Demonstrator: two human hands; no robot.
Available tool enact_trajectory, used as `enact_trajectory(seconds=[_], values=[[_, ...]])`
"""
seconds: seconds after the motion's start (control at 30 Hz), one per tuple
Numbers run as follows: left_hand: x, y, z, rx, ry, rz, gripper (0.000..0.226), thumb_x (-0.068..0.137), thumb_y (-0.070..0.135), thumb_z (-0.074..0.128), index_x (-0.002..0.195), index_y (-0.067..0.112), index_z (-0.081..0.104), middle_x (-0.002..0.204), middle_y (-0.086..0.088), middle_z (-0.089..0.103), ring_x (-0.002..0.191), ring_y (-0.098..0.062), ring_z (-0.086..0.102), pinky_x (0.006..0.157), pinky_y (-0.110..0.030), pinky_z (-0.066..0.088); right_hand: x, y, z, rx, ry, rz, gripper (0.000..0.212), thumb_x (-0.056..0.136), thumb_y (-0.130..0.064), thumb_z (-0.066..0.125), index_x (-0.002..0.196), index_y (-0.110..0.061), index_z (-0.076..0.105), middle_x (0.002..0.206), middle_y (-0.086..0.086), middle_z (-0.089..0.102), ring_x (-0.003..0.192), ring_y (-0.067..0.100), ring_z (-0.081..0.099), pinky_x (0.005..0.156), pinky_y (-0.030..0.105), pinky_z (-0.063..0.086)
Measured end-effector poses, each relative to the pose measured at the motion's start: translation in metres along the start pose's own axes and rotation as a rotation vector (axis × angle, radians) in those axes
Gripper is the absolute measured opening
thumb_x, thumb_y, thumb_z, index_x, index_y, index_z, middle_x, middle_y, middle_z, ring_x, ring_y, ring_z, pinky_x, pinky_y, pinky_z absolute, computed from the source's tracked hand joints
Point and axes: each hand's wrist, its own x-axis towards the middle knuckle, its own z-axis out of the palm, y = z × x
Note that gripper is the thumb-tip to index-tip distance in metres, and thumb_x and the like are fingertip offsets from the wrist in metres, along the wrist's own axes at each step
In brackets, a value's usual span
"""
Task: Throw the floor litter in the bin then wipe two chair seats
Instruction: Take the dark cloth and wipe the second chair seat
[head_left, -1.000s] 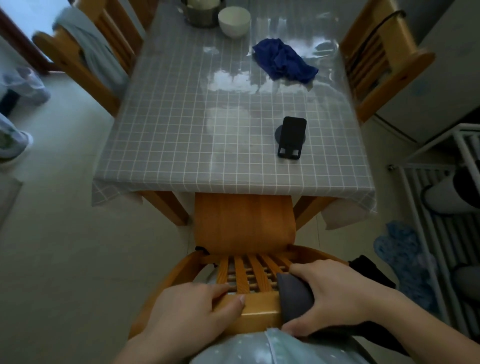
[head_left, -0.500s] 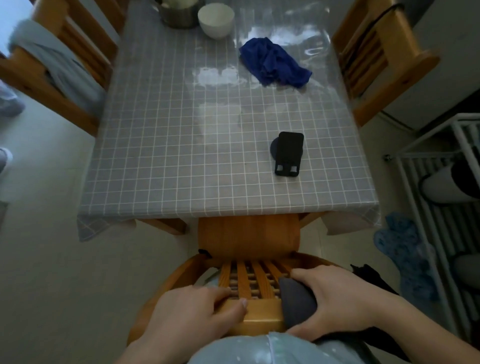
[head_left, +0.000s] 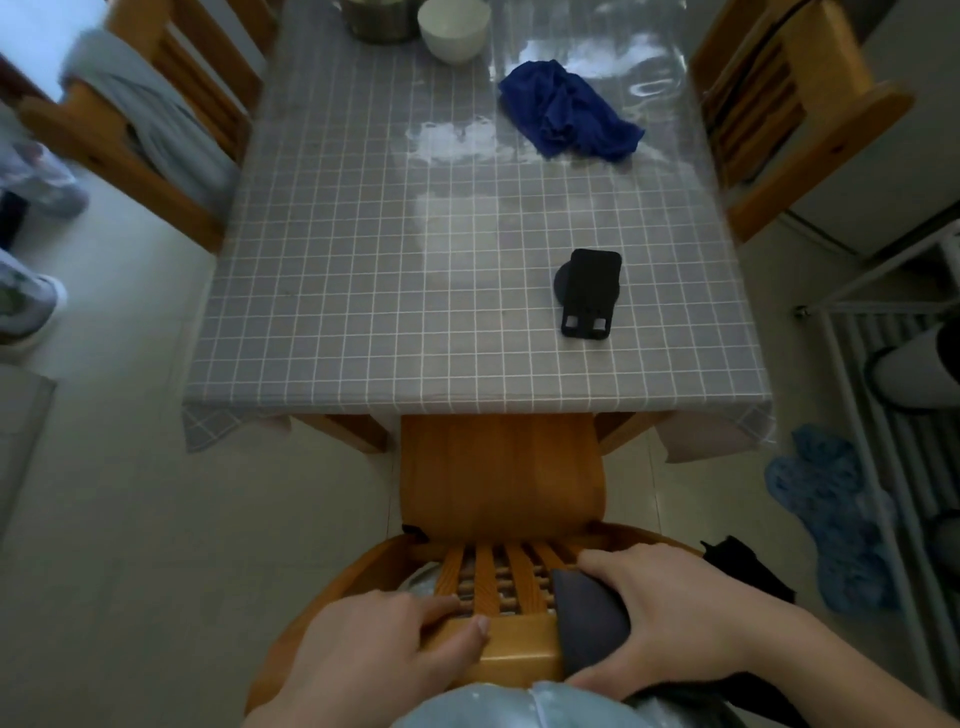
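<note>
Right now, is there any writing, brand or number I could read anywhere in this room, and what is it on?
None can be read.
The black phone stand shows two small pale patches, too small to read.
The blue cloth, white bowl and checked tablecloth carry no text.

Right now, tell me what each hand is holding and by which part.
Both hands grip the chair by its backrest top rail. The left hand holds bare wood; the right hand presses a dark cloth draped over the rail.
</note>
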Motion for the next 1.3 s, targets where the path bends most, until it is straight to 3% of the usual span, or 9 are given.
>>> enact_trajectory(seconds=[0.13,0.27,0.4,0.53,0.73,0.87,1.0,1.13,1.3], values=[[-0.008,-0.006,0.006,-0.016,0.019,-0.004,0.051,0.065,0.088,0.020,0.107,0.073,0.042,0.096,0.029,0.065,0.070,0.006,0.049,0.060,-0.012,0.035,0.001,-0.005,0.010,-0.024,-0.030,-0.038,0.066,0.057,-0.087,0.063,0.091,-0.031,0.056,0.087,-0.010,0.062,0.075,0.005,0.058,0.073,0.034,0.051],[-0.002,-0.013,0.007,0.023,0.085,0.053,0.058,0.067,0.088,0.017,0.111,0.066,0.048,0.075,0.024,0.063,0.068,0.004,0.053,0.055,-0.016,0.036,0.006,-0.007,0.013,-0.007,-0.017,-0.008,0.063,0.058,-0.083,0.066,0.094,-0.032,0.057,0.090,-0.010,0.063,0.079,0.006,0.060,0.077,0.034,0.054],[0.011,-0.020,0.006,0.007,0.114,0.058,0.057,0.067,0.088,0.019,0.112,0.067,0.046,0.069,0.024,0.062,0.067,0.004,0.054,0.055,-0.016,0.038,0.017,-0.008,0.006,-0.029,-0.003,0.016,0.064,0.057,-0.084,0.066,0.095,-0.033,0.057,0.091,-0.010,0.062,0.080,0.006,0.059,0.075,0.032,0.053],[0.026,-0.032,-0.003,0.003,0.132,0.069,0.058,0.066,0.088,0.019,0.112,0.067,0.046,0.073,0.022,0.062,0.068,0.002,0.054,0.056,-0.016,0.037,0.032,-0.010,-0.002,-0.036,0.015,0.027,0.065,0.057,-0.084,0.065,0.095,-0.033,0.056,0.091,-0.012,0.061,0.080,0.005,0.058,0.075,0.031,0.052],[0.033,-0.033,-0.015,0.018,0.029,0.052,0.067,0.061,0.088,0.015,0.117,0.066,0.044,0.082,0.021,0.063,0.076,0.004,0.054,0.060,-0.017,0.040,0.038,-0.010,-0.007,-0.035,0.030,0.026,0.065,0.056,-0.087,0.063,0.092,-0.033,0.057,0.088,-0.013,0.061,0.077,0.002,0.056,0.068,0.027,0.047],[0.038,-0.037,-0.021,0.027,0.010,0.058,0.073,0.060,0.087,0.013,0.120,0.062,0.045,0.077,0.018,0.059,0.077,0.003,0.055,0.064,-0.018,0.044,0.043,-0.009,-0.009,-0.027,0.050,0.043,0.064,0.055,-0.087,0.064,0.089,-0.033,0.055,0.086,-0.012,0.061,0.077,0.003,0.057,0.065,0.025,0.045],[0.045,-0.040,-0.025,0.014,0.029,0.048,0.068,0.061,0.087,0.016,0.117,0.064,0.046,0.074,0.016,0.058,0.077,0.002,0.055,0.061,-0.019,0.042,0.049,-0.011,-0.011,-0.009,0.049,0.046,0.064,0.056,-0.086,0.064,0.090,-0.033,0.057,0.087,-0.010,0.063,0.077,0.004,0.058,0.071,0.031,0.049],[0.053,-0.043,-0.025,0.041,0.030,0.040,0.070,0.060,0.087,0.015,0.118,0.063,0.045,0.092,0.019,0.065,0.082,0.001,0.054,0.058,-0.019,0.039,0.050,-0.014,-0.018,-0.016,0.052,0.063,0.058,0.059,-0.083,0.067,0.086,-0.033,0.055,0.085,-0.009,0.062,0.076,0.005,0.058,0.064,0.025,0.044],[0.060,-0.045,-0.027,0.040,0.088,0.064,0.068,0.060,0.086,0.013,0.115,0.064,0.046,0.092,0.020,0.065,0.080,0.001,0.053,0.054,-0.018,0.034,0.054,-0.016,-0.026,0.012,0.046,0.062,0.061,0.061,-0.080,0.069,0.097,-0.033,0.059,0.093,-0.008,0.066,0.082,0.006,0.061,0.079,0.040,0.053]])
